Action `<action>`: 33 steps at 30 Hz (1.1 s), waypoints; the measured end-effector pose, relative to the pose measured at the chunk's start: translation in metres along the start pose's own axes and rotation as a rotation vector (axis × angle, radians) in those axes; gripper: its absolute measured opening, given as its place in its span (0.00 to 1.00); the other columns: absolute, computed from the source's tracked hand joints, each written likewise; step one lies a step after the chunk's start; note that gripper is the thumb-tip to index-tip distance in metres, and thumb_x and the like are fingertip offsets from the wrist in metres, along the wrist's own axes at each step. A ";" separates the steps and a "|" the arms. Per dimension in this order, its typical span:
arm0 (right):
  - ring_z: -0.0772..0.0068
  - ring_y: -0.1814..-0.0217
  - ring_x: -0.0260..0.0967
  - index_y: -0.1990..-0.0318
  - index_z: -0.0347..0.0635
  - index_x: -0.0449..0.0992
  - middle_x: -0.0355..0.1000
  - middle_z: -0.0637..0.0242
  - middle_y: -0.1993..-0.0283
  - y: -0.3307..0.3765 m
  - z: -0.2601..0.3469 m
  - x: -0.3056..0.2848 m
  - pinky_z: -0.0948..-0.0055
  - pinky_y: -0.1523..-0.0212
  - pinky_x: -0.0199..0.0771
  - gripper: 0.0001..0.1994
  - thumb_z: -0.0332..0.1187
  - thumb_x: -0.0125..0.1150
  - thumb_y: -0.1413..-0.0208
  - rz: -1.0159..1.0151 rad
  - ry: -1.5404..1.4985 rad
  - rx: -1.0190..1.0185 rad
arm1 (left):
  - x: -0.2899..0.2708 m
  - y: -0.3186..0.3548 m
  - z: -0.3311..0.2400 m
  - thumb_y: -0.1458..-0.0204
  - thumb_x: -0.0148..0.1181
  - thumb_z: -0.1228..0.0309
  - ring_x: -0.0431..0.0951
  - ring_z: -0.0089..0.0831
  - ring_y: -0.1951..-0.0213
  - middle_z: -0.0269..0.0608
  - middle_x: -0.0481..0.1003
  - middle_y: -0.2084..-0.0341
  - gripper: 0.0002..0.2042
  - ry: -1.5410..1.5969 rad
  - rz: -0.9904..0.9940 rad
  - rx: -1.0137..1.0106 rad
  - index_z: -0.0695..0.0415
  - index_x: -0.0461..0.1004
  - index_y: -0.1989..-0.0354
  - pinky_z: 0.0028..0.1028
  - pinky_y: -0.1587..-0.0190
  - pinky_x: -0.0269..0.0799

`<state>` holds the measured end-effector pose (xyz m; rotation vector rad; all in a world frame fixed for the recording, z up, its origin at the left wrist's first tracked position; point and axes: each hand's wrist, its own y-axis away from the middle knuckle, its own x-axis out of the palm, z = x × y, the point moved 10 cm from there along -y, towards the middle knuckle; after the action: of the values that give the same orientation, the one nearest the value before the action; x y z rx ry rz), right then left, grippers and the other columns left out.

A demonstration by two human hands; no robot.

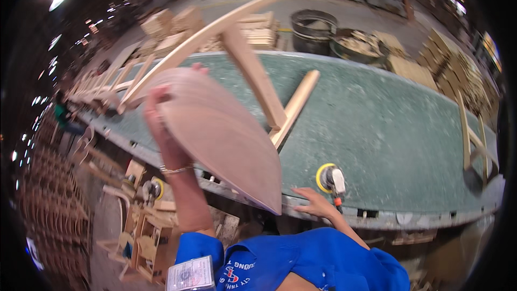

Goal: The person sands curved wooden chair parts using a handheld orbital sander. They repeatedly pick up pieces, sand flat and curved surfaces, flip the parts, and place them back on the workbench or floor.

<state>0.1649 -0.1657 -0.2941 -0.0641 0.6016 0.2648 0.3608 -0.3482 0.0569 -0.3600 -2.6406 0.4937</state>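
Observation:
A wooden chair with a smooth, curved, brownish panel [223,140] and pale legs is tilted on its side over the green table [377,124]. My left hand [160,109] grips the panel's upper left edge, its fingers wrapped round it. One pale leg piece [300,99] of the chair lies against the tabletop. Near the table's front edge, my right hand [316,203] holds nothing, with fingers stretched apart. Just beyond it sits an orbital sander [333,179] with a yellow-rimmed pad and an orange hose fitting.
Another wooden chair piece [474,145] stands at the table's right end. More chair frames [107,83] line the far left, near a person in green [63,113]. Behind the table are dark bins [314,29] and stacked wood parts [458,67]. A second sander [153,188] hangs below the left front edge.

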 end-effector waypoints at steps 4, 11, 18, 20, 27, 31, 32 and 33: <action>0.67 0.49 0.71 0.40 0.43 0.66 0.70 0.55 0.48 0.016 -0.053 -0.057 0.67 0.50 0.72 0.27 0.34 0.64 0.49 -0.257 -0.306 0.290 | 0.042 0.036 0.018 0.58 0.46 0.72 0.69 0.44 0.44 0.60 0.67 0.46 0.30 0.116 -0.014 -0.182 0.75 0.58 0.43 0.34 0.40 0.63; 0.67 0.55 0.72 0.47 0.41 0.72 0.71 0.57 0.54 0.047 -0.094 -0.108 0.70 0.54 0.72 0.19 0.31 0.60 0.48 -0.521 -0.129 0.363 | 0.023 0.101 0.087 0.67 0.54 0.76 0.67 0.42 0.43 0.56 0.67 0.46 0.39 0.096 0.094 -0.274 0.66 0.54 0.38 0.36 0.39 0.60; 0.53 0.51 0.66 0.49 0.42 0.73 0.67 0.52 0.53 0.053 -0.083 -0.116 0.60 0.49 0.67 0.23 0.34 0.64 0.57 -0.644 0.325 0.378 | 0.049 0.140 0.109 0.62 0.55 0.80 0.63 0.38 0.39 0.49 0.63 0.42 0.37 0.189 0.180 -0.368 0.65 0.52 0.37 0.32 0.38 0.56; 0.49 0.47 0.62 0.49 0.43 0.73 0.65 0.52 0.50 0.049 -0.078 -0.111 0.58 0.47 0.66 0.24 0.34 0.65 0.58 -0.595 0.417 0.410 | 0.049 0.146 0.117 0.60 0.54 0.81 0.61 0.37 0.38 0.47 0.61 0.40 0.37 0.210 0.203 -0.404 0.65 0.51 0.36 0.31 0.37 0.54; 0.44 0.47 0.64 0.41 0.50 0.64 0.62 0.48 0.48 0.043 -0.087 -0.098 0.55 0.46 0.66 0.34 0.35 0.67 0.61 -0.451 0.454 0.567 | 0.050 0.147 0.115 0.60 0.53 0.81 0.60 0.37 0.37 0.47 0.60 0.39 0.37 0.148 0.239 -0.372 0.65 0.49 0.36 0.32 0.37 0.55; 0.40 0.48 0.66 0.37 0.55 0.59 0.62 0.47 0.48 0.040 -0.112 -0.097 0.54 0.47 0.67 0.40 0.35 0.68 0.63 -0.418 0.364 0.722 | 0.049 0.129 0.109 0.63 0.57 0.79 0.64 0.41 0.40 0.52 0.65 0.44 0.39 0.173 0.180 -0.312 0.65 0.51 0.36 0.37 0.38 0.57; 0.40 0.49 0.66 0.37 0.56 0.58 0.63 0.47 0.48 0.042 -0.116 -0.104 0.54 0.47 0.68 0.40 0.35 0.68 0.63 -0.430 0.357 0.729 | 0.050 0.124 0.108 0.63 0.57 0.78 0.64 0.41 0.40 0.53 0.65 0.44 0.39 0.193 0.178 -0.298 0.65 0.52 0.37 0.37 0.38 0.58; 0.42 0.50 0.69 0.39 0.53 0.61 0.66 0.45 0.50 0.036 -0.109 -0.118 0.56 0.49 0.70 0.38 0.34 0.67 0.64 -0.467 0.290 0.630 | 0.047 0.118 0.105 0.64 0.57 0.78 0.64 0.42 0.40 0.53 0.65 0.44 0.38 0.201 0.174 -0.276 0.65 0.53 0.37 0.38 0.38 0.59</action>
<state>0.0018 -0.1725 -0.3162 0.3675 0.9141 -0.3995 0.2921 -0.2567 -0.0617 -0.6915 -2.4936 0.1338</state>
